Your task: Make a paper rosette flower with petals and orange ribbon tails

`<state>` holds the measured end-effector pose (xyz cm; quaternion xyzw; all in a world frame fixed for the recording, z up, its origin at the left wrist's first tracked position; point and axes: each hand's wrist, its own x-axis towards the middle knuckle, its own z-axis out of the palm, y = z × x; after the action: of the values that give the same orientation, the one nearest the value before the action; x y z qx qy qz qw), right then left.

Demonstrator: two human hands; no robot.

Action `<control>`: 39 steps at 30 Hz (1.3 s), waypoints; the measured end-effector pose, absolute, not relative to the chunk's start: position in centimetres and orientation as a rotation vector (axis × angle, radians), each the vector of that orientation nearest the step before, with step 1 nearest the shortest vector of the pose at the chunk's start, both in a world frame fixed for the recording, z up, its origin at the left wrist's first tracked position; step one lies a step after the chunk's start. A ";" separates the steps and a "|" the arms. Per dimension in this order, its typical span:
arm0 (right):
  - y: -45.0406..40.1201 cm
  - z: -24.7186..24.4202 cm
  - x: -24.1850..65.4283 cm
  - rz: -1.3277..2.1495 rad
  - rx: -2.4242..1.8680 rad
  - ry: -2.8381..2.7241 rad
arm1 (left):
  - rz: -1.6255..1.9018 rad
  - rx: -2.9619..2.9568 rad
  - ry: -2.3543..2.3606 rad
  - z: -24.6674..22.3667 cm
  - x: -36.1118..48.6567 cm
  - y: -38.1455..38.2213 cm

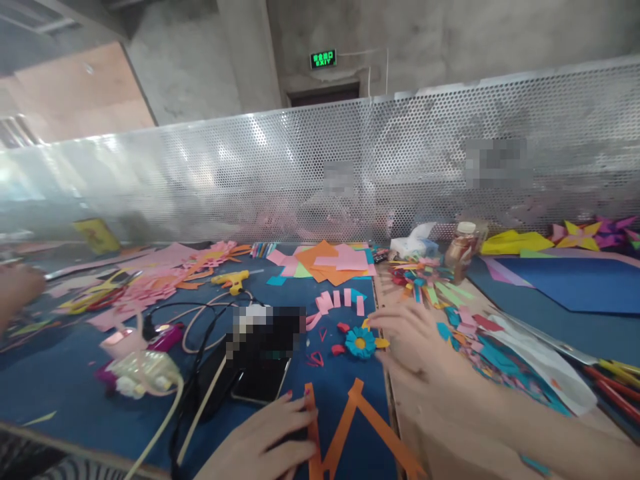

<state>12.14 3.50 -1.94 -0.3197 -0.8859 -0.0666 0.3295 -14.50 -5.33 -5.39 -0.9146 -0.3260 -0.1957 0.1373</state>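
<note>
My left hand (pixel 267 433) is at the front middle with its fingertips over one arm of an orange paper strip (pixel 341 427) folded in a zigzag. Its thumb is mostly hidden. To the right, my right hand (pixel 420 350) has its fingers spread beside a blue paper flower (pixel 360 343) with a yellow centre. Small yellow paper pieces (pixel 382 343) lie between that hand and the flower; whether a fingertip touches one I cannot tell. Pink-red paper bits (pixel 339 349) sit left of the flower, and pink strips (pixel 337 300) curve behind it.
A black phone (pixel 263 380) and cables lie left of my hands. Farther back are a yellow glue gun (pixel 233 281) and stacked paper squares (pixel 330 263). Scissors (pixel 590 357), paper scraps (pixel 500 357) and a bottle (pixel 463 250) stand right. Another person's hand (pixel 20 290) is far left.
</note>
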 end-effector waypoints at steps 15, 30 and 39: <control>4.4 -4.6 10.4 -0.221 -1.044 -2.576 | -0.039 -2.474 -1.706 -1.1 -11.2 5.9; 6.0 -5.1 9.8 -0.252 -1.041 -2.547 | -0.013 -2.480 -1.777 -1.9 -11.4 8.1; 13.4 -3.1 11.2 -0.165 -1.043 -2.564 | -0.136 -2.587 -1.756 -1.8 -11.2 7.8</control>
<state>11.16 13.41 -3.08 -0.3696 -0.9091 -0.0585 0.1832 -11.20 7.78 -1.80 -0.8267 -0.5610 -0.0434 0.0059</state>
